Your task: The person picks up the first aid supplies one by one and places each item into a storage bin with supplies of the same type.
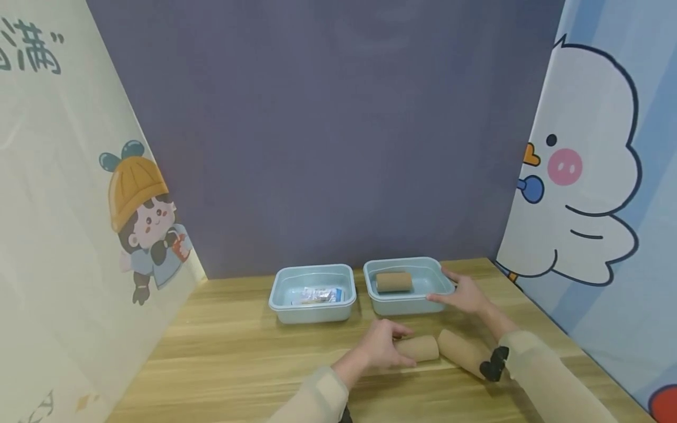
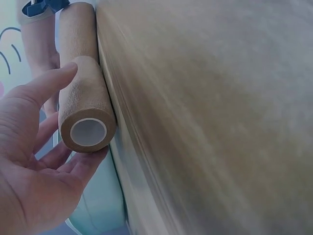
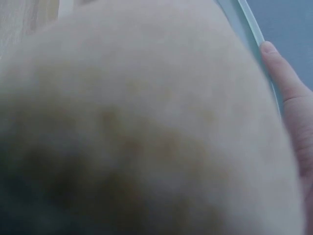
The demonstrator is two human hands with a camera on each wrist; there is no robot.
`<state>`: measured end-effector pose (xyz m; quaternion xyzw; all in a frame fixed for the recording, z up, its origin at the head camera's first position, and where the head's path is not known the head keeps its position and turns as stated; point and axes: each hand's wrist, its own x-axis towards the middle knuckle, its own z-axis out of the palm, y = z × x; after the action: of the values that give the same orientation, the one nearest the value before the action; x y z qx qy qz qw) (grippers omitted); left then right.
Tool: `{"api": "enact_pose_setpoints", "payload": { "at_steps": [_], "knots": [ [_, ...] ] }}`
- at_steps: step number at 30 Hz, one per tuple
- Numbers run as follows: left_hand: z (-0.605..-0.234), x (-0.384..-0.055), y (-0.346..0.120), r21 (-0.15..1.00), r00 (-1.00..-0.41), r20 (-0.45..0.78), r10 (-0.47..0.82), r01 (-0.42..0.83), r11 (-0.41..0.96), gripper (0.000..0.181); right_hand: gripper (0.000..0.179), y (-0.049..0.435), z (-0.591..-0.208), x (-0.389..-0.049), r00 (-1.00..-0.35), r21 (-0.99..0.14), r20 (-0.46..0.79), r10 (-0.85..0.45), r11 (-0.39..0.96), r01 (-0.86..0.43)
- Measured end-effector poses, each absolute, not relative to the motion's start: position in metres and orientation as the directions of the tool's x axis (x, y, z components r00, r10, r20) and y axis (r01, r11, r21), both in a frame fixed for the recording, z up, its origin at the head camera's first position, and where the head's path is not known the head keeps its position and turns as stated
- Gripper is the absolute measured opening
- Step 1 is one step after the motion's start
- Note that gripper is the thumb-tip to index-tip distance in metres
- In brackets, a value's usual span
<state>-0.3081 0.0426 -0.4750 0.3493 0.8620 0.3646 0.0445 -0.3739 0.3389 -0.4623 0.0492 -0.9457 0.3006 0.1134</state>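
Observation:
My left hand [image 1: 382, 345] holds a tan bandage roll [image 1: 422, 348] lying on the table, thumb on one side and fingers on the other. In the left wrist view, this roll's white hollow core [image 2: 88, 132] faces the camera. A second tan roll [image 1: 461, 351] lies end to end with it, partly under my right wrist. My right hand [image 1: 465, 294] grips the right end of a light blue plastic box [image 1: 402, 306], thumb at the front rim. Inside that box lies another tan roll [image 1: 394, 282]. A blurred pale surface blocks most of the right wrist view.
Left of the held box stands a matching light blue box [image 1: 313, 315] with a clear plastic packet [image 1: 319, 295] inside. Both boxes stand near the back of the wood-grain table [image 1: 227, 346]. A dark panel [image 1: 338, 147] rises behind, with printed sheets at both sides.

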Motion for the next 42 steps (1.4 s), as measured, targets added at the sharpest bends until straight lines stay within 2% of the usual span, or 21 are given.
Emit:
{"api": "enact_pose_setpoints", "payload": {
  "at_steps": [26,34,42],
  "knots": [
    [-0.479,-0.305,0.043,0.654,-0.743,0.127,0.658,0.561,0.507,0.053,0.112,0.335,-0.473,-0.369,-0.975,-0.592,0.219,-0.032,0.790,-0.159],
    [-0.462,-0.309,0.040,0.613,-0.736,0.188,0.650,0.605,0.508,0.048,0.110,0.335,-0.464,-0.368,-0.975,-0.602,0.222,-0.030,0.782,-0.161],
    [-0.434,-0.321,0.040,0.563,-0.714,0.280,0.642,0.663,0.493,0.050,0.108,0.338,-0.459,-0.370,-0.969,-0.593,0.247,-0.028,0.786,-0.174]
  ]
}}
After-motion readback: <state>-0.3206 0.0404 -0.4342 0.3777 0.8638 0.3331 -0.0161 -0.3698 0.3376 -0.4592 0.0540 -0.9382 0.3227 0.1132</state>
